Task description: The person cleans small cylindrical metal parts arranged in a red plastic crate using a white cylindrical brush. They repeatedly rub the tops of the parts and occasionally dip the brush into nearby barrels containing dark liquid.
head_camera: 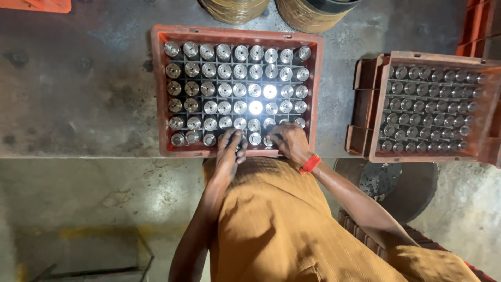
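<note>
A red plastic crate (158, 89) with a grid of cells stands on the grey metal bench, filled with several rows of shiny steel cylindrical parts (224, 90) standing upright. My left hand (230, 148) rests on the crate's near row, fingers curled over a part near the middle. My right hand (290, 142), with an orange band at the wrist, reaches into the near right corner of the same crate, fingers closed around a part there. What exactly each hand grips is partly hidden by the fingers. A bright light spot glares on parts in the middle.
A second red crate (379, 104) of similar steel parts sits to the right, stacked on other crates. Two round woven baskets (308, 13) stand beyond the bench. A dark round stool (402, 188) is at lower right. The concrete floor lies below.
</note>
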A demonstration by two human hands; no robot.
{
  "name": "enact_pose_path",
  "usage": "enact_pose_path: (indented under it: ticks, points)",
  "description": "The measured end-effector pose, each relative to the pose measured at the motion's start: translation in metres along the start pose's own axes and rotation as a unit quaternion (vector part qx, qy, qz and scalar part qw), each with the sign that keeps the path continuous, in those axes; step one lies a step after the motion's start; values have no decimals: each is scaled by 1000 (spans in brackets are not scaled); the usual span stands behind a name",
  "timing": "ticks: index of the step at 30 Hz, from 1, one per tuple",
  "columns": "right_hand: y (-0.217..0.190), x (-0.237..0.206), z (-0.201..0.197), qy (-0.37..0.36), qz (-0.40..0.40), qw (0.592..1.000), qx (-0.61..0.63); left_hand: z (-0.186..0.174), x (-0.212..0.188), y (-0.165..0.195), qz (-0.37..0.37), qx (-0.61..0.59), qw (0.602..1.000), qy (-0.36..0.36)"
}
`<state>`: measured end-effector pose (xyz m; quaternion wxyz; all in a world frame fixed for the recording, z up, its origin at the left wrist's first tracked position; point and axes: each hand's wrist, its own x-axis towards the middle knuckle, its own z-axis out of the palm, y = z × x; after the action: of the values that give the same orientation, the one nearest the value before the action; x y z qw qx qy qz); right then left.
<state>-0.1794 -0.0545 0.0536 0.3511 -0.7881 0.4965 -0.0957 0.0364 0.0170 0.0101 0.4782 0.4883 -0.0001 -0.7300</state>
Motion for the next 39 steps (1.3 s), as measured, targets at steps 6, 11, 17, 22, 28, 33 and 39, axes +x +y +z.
enact_pose_path:
  ticks: [6,11,17,22,28,33,39]
  points:
    - [-1,-1,-7,26,30,968,249,26,-4,7,19,76,992,-100]
    - [4,-12,-9,-55,124,891,434,57,-9,2,-41,122,985,-117]
    - [28,-33,-25,72,43,988,128,43,-4,5,-62,-70,995,-31]
    - [32,-32,-21,51,-99,991,-72,25,0,-5,-44,-131,988,-74]
    - [18,-15,-29,11,-20,999,-25,40,-1,-3,-46,34,998,2]
    - [-1,-23,-38,-83,150,869,465,72,-16,17,-96,169,963,-189]
    - [4,-36,-40,-91,34,925,366,88,-8,27,-140,238,926,-258]
